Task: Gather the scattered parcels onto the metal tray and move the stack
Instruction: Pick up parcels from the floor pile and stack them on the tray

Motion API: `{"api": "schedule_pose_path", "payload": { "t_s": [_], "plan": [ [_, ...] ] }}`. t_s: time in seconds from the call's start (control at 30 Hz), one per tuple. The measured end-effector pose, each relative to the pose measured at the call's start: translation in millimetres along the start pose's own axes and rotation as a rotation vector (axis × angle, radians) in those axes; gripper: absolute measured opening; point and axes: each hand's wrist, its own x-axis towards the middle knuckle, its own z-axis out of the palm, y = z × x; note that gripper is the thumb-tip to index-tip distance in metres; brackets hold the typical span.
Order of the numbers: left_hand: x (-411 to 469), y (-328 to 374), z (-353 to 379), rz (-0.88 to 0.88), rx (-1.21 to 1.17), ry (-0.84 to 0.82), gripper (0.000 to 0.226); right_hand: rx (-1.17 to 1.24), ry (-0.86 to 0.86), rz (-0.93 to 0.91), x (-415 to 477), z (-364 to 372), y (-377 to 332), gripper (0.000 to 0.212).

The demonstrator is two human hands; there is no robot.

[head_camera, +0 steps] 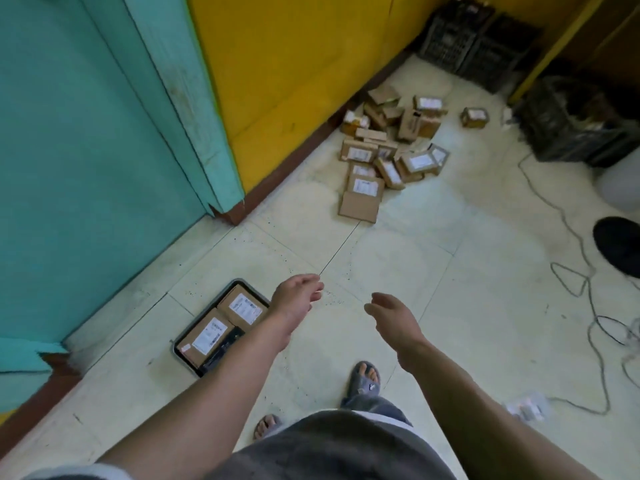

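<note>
While the metal tray [183, 360] carries only a few boxes, most parcels [388, 147] lie heaped by the yellow wall [294, 64].
Left hand [297, 293] and right hand [391, 315] reach forward over the tiled floor [398, 244], each grip loosely spread and holding nothing. The tray sits just beside the left forearm, well apart from the heap. The next step is probably another fetch. Flat rectangular cartons would be best taken first and laid label-up, edge to edge, with the small cube-like ones on top. Smooth cardboard likely slides on metal and the rim looks shallow, so the stack should be kept low and square.
</note>
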Motion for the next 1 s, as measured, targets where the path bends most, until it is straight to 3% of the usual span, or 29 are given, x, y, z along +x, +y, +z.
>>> {"api": "schedule_pose_path", "payload": {
  "t_s": [0.4,0.63,1.0],
  "plan": [
    [58,90,169,0.003,0.051,-0.008,0.016,0.177,0.028,-0.023,94,-185,-10,0.046],
    [110,127,202,-0.004,0.096,0.016,0.017,0.185,-0.013,-0.017,154,-206,-43,0.046],
    [264,234,223,-0.059,0.109,-0.041,0.019,0.105,0.033,0.073,291,-251,-144,0.044]
  ]
}}
